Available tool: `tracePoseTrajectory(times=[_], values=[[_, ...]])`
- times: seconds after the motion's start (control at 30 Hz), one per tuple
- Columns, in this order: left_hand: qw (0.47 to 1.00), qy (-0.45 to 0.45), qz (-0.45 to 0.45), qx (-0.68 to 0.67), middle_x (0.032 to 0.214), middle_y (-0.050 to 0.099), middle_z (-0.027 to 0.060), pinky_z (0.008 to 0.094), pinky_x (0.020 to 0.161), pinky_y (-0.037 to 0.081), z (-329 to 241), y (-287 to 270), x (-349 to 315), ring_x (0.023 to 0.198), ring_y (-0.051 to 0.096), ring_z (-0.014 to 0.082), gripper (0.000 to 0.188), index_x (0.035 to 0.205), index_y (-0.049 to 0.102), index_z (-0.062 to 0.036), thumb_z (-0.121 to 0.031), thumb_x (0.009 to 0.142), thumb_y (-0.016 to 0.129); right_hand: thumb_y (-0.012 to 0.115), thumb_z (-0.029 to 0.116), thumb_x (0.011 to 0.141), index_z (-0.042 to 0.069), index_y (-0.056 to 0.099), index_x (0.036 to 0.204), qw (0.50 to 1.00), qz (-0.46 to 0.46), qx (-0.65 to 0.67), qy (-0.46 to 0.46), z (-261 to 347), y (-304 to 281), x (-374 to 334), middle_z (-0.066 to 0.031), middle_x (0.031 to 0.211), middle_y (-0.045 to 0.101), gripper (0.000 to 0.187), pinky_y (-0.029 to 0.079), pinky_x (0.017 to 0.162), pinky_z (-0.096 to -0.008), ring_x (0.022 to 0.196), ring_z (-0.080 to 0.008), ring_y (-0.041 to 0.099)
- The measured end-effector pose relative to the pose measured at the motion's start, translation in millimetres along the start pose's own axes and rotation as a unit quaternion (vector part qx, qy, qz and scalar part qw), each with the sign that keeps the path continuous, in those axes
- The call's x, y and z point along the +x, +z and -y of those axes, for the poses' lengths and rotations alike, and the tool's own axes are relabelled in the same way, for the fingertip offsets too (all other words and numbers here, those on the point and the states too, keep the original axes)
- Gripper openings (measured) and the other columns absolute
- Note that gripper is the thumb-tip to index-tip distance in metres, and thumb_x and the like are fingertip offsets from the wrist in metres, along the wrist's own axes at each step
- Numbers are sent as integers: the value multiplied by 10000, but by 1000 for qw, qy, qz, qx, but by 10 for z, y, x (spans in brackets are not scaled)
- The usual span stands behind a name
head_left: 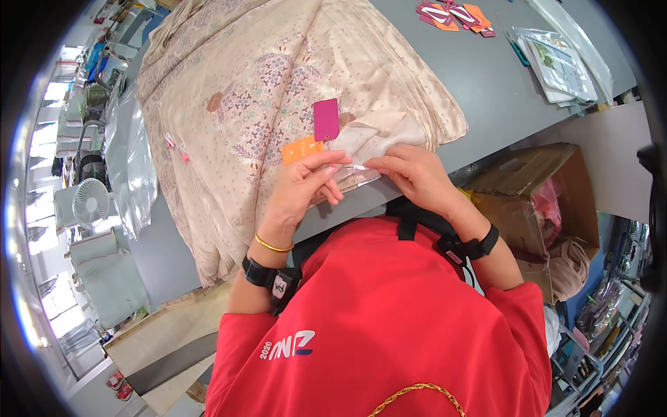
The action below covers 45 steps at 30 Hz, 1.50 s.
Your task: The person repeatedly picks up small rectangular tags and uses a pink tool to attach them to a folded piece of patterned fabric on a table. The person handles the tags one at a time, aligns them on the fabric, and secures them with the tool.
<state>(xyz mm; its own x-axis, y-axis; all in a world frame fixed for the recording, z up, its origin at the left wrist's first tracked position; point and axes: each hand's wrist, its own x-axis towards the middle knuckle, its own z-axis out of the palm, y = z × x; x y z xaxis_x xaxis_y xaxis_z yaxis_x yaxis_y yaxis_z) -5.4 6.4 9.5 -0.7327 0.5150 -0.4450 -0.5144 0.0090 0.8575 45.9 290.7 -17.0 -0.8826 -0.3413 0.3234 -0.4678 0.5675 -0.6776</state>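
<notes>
A beige garment [229, 62] with a floral print is spread over the table in front of me. At its near edge the pale inner side is turned up, with a thin white strip along it. My right hand [415, 177] pinches this turned-up cloth edge between thumb and fingers. Just left of it, my left hand [302, 186] is in a pinch, thumb close to index finger, the others curled. Anything between those fingertips is too small to make out. A purple hang tag [326, 119] and an orange hang tag [301, 149] lie on the garment beyond my left hand.
Loose purple and orange tags [455, 15] are heaped at the table's far right, near clear plastic packets [556, 62]. A cardboard box [528, 181] with cloth and pink plastic stands right of the table. A white fan [91, 203] is at the left.
</notes>
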Motion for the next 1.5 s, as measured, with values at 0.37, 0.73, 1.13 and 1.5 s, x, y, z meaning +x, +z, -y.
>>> tracePoseTrajectory(times=[0.37, 0.73, 1.13, 1.5], values=[[998, -16, 44, -34, 1476, 710, 148, 250, 738, 643, 90, 128, 110, 837, 762, 136, 442, 1537, 615, 2, -53, 1099, 637, 747, 99, 941, 236, 809, 1228, 999, -8, -28, 15, 47, 11, -12, -37, 895, 643, 324, 559, 761, -423, 875, -290, 692], [998, 10, 51, 18, 1394, 727, 120, 273, 760, 644, 115, 72, 104, 956, 748, 128, 364, 1454, 681, -9, -84, 1099, 657, 723, 55, 893, 185, 787, 1178, 994, 9, -109, 13, 56, -319, -294, -20, 922, 655, 320, 533, 809, -406, 924, -271, 669], [804, 315, 10, 505, 1007, 707, 98, 410, 755, 560, -3, 420, 334, 886, 705, 343, 119, 1076, 769, -47, -127, 993, 741, 707, 46, 821, 182, 777, 1156, 960, -44, -276, -1, 51, -514, -462, 23, 908, 631, 369, 453, 795, -364, 898, -202, 623], [859, 259, 22, 441, 903, 678, 138, 414, 715, 522, 5, 378, 408, 799, 670, 347, 94, 967, 719, 1, -87, 999, 712, 702, 85, 837, 206, 772, 1095, 960, -63, -274, 5, -71, -533, -296, 17, 937, 625, 293, 466, 924, -380, 969, -201, 638]])
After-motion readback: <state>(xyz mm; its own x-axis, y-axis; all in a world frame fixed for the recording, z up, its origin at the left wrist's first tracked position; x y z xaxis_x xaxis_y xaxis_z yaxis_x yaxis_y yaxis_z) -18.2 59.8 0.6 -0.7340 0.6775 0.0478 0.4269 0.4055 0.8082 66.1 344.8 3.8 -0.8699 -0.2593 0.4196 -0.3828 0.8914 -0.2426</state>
